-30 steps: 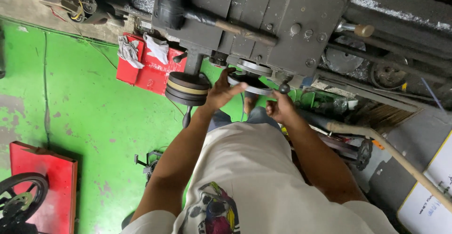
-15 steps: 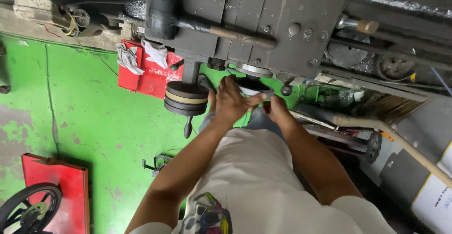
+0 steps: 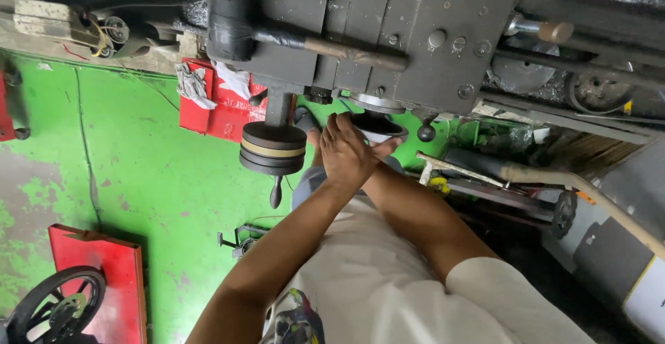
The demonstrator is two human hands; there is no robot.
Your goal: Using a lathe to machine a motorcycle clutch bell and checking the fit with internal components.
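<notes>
Just beyond the left hand [image 3: 350, 153], whose fingers lie flat over the right, sits a dark round part [image 3: 377, 126]; the right's grip is hidden. Seating it under the machine's ring [image 3: 377, 103] likely calls for steady alignment.

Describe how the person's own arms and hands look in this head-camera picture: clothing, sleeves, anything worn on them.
Both forearms are bare. The left hand shows no glove, ring or watch on its visible back. The right hand is mostly hidden behind it, so I cannot tell about it. A short off-white sleeve covers the right upper arm, part of an off-white T-shirt with a multicoloured printed graphic on the chest.
</notes>
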